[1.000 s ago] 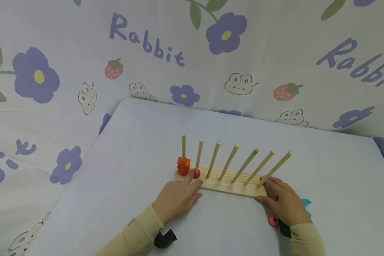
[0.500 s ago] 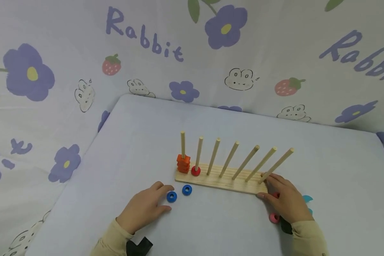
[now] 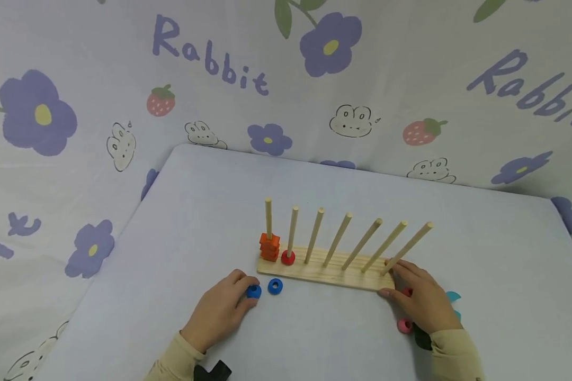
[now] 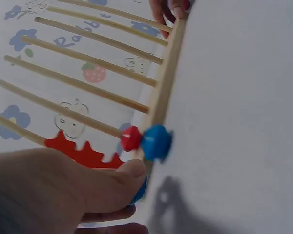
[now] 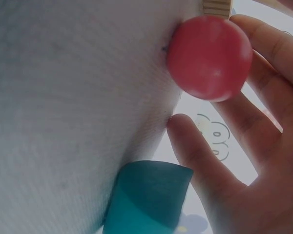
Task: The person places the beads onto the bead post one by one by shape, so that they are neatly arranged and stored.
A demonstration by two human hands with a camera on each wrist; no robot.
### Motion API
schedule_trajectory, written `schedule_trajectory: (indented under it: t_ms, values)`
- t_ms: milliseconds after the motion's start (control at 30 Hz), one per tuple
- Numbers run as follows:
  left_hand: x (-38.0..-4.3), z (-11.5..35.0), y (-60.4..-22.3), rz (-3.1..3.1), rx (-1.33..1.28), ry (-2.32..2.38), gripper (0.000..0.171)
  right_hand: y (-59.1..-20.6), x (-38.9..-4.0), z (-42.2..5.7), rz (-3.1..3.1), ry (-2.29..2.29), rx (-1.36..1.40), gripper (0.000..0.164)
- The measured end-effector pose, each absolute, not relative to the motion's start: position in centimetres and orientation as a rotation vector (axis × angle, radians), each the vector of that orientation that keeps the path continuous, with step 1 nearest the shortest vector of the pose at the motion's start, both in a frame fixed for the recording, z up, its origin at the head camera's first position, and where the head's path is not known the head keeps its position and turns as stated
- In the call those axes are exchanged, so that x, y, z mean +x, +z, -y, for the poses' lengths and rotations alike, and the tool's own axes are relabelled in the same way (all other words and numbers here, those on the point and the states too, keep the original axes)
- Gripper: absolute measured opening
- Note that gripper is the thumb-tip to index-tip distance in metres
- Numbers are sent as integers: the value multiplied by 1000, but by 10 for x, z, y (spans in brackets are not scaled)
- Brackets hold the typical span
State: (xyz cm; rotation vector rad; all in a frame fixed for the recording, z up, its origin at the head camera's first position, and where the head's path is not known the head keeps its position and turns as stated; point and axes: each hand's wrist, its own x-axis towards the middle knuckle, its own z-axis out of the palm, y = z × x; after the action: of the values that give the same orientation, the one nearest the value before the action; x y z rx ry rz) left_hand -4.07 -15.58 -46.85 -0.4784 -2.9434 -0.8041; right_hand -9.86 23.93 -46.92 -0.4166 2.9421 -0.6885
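Observation:
My left hand (image 3: 224,304) pinches a blue bead (image 3: 253,291) between thumb and fingers, in front of the left end of a wooden peg board (image 3: 336,276). In the left wrist view the thumb covers most of that bead. A second blue bead (image 3: 275,286) lies just to its right. Orange star-edged pieces (image 3: 269,247) are stacked on the board's leftmost peg, and one red bead (image 3: 288,257) sits low on the peg beside it. My right hand (image 3: 424,296) grips the board's right end, thumb at the front edge and fingers behind.
Beside the right hand lie a pink bead (image 3: 404,325), another partly hidden by the hand, and light-blue pieces (image 3: 453,296). Several bare pegs (image 3: 336,241) rise from the board. A patterned cloth (image 3: 362,69) hangs behind the white table (image 3: 209,211).
My left hand has left the red bead on the second peg, drawn back to the left, and now grasps the left blue bead. The right hand stays at the board's end.

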Motion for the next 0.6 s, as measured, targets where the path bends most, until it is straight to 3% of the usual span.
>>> schedule_trajectory:
  t_ms: [600]
  values:
    - [-68, 129, -350, 2290, -657, -1242, 34, -468, -98, -240, -2923, -676, -384, 69]
